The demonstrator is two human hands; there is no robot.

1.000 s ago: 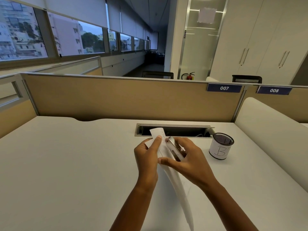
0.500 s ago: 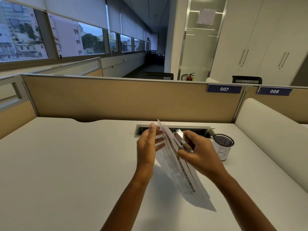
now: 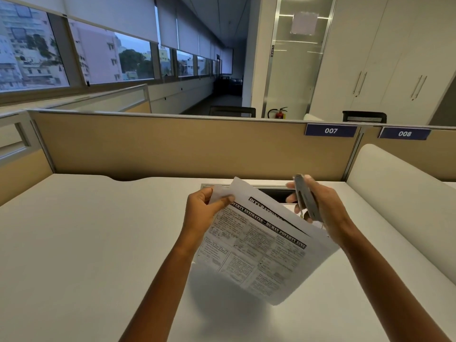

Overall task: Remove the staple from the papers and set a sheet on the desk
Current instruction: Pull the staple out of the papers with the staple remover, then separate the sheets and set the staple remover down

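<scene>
The left hand [image 3: 204, 214] pinches the top corner of the white paper sheets with black print [image 3: 254, 253], thumb on the front and fingers behind. The sheets hang in the air above the flat white desk [image 3: 74, 243] and do not seem to touch it. Two sheets show. They fan apart toward the right, so the top line of the back one peeks out over the front one. At the pinched corner they come together.

The right hand [image 3: 328, 208] has its fingers curled round a thin grey metal tool [image 3: 304, 201] (most likely the thing for pulling staples). The tool is up and to the right of the sheets, just beside their top edge, and its tip does not bite into the paper.

The staple is too small to see, so I cannot tell for sure if it is out. My guess is that it is out, or nearly, because the sheets spread so freely and the tool is off the paper. The second part is left: no sheet lies on the desk yet. One sheet has to slide free from the other and be laid flat there.
</scene>
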